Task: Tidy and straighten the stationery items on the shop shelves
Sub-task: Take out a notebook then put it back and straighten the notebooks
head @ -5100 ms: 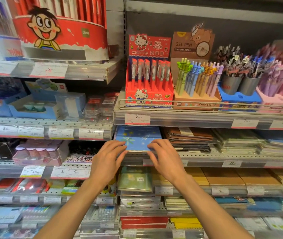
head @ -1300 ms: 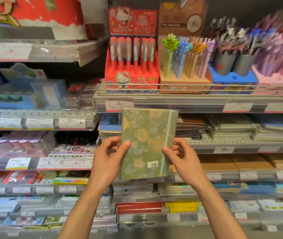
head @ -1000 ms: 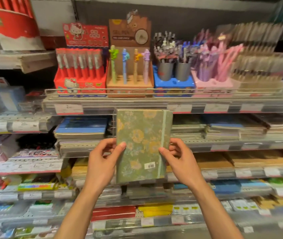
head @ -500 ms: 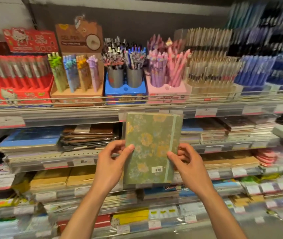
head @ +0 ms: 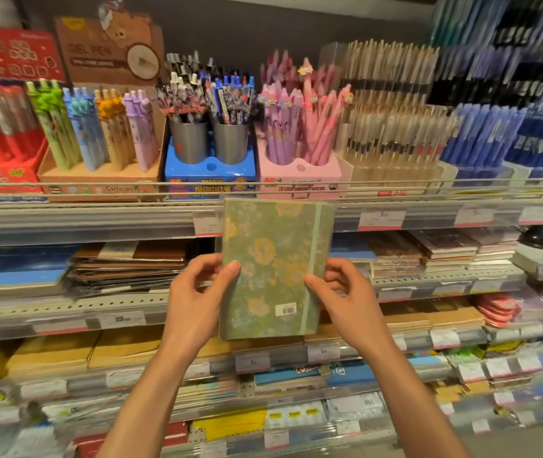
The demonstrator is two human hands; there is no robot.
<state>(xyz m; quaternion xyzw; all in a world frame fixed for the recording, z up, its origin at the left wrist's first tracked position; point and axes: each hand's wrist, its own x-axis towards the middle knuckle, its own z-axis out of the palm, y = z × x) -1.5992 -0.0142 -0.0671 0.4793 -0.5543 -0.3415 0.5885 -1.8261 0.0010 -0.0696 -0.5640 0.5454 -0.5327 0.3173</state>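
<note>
1. Green floral notebook (head: 271,269) held upright in front of the shelves, off any shelf.
2. Left hand (head: 194,305) grip: thumb and fingers pinch its left edge. Right hand (head: 346,299) likewise pinches the right edge.
3. Two steel cups (head: 210,142) in blue stand (head: 209,173): full of pens.
4. Pink holder (head: 300,175): pink and purple pens.
5. Brown box (head: 98,180): animal-topped pens.

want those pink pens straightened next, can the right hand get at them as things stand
Probably not yet. The right hand grips the right edge of the green floral notebook, which the left hand also holds. The pink pens stand above behind the shelf's wire rail, otherwise unblocked.
</note>
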